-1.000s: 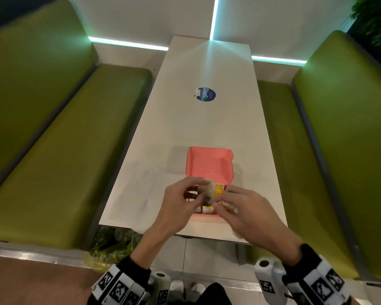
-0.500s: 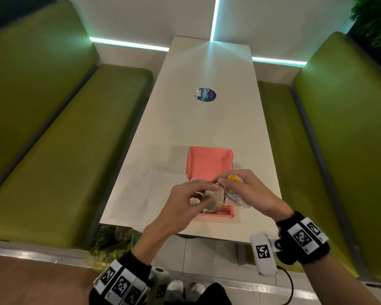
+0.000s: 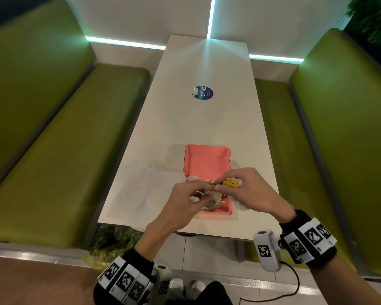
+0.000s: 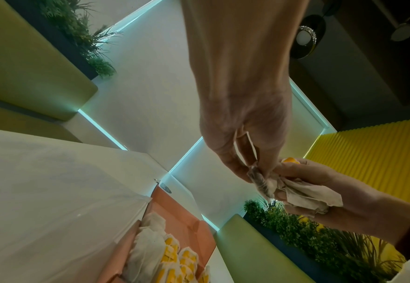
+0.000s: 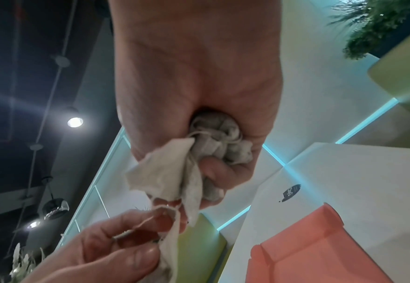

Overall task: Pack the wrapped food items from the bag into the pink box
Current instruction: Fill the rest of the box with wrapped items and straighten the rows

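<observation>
Near the tabletop's front edge, the pink box [image 3: 207,164] looks maybe half-packed, right hand [image 3: 249,190] clutching a bundle of wrapped items [image 5: 213,141], left hand [image 3: 185,199] pinching one loose.

R hand [image 3: 249,190] further right, off box [image 3: 207,159]

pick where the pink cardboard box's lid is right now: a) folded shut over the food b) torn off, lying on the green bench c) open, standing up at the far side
c: the pink cardboard box has its lid raised at the far side, and white-and-yellow wrapped food items show uncovered inside.
</observation>
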Available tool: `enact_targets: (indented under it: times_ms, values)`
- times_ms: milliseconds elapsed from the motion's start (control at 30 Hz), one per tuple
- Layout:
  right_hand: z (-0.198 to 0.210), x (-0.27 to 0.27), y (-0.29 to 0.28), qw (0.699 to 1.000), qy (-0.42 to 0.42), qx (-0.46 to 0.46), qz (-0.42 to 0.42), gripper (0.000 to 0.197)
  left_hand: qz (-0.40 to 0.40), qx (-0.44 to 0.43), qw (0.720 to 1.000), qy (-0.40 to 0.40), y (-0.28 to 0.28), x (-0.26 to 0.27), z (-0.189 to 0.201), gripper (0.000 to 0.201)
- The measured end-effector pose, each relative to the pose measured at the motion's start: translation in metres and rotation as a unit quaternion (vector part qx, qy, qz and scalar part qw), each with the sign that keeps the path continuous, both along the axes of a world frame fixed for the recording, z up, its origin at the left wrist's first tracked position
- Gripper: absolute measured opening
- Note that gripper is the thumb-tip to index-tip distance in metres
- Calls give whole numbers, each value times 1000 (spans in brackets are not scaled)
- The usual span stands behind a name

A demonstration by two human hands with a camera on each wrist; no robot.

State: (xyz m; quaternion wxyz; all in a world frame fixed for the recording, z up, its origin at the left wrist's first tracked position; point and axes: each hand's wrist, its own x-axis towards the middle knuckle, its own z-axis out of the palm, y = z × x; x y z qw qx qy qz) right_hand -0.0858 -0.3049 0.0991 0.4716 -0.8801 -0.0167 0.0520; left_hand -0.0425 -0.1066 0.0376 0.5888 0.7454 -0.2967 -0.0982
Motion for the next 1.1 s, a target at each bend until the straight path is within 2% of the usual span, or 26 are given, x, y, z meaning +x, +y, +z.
enact_targets:
  times_ms: [167, 300, 433, 500, 567, 667, 733, 800, 867, 1000, 1100]
  values:
    - [-4, 2, -2, 998, -8, -58, -9, 7, -8, -17, 999, 39, -4, -1, -1, 11]
    - [-5, 4, -7, 994, -33, -106, -6, 8, 19, -37, 996, 73, -12, 0, -6, 22]
    - [-9, 5, -15, 984, -64, -164, -22, 5, 16, -26, 995, 97, -21, 4, -18, 19]
    - [-11, 3, -19, 976, -67, -205, -18, 10, 28, 24, 996, 87, -23, 6, -31, 15]
    - [-13, 1, -24, 966, -61, -251, -11, 14, 13, 119, 992, 37, -25, 7, -46, 9]
    - [-17, -1, -29, 953, -39, -300, -2, 13, -57, 274, 957, -73, -35, 5, -65, 20]
    - [-22, -2, -31, 950, -24, -310, 6, 11, -95, 323, 933, -128, -43, 3, -72, 17]
    - [-28, -1, -32, 950, -11, -313, 20, 9, -121, 356, 912, -162, -49, 1, -77, 22]
    - [-37, -1, -34, 950, 8, -311, 35, 8, -121, 366, 910, -152, -53, 1, -79, 26]
    - [-59, 5, -37, 949, 58, -306, 56, 10, -92, 360, 924, -89, -58, 1, -82, 33]
    - [-75, 13, -36, 945, 85, -309, 69, 10, -67, 344, 935, -50, -60, 2, -87, 29]
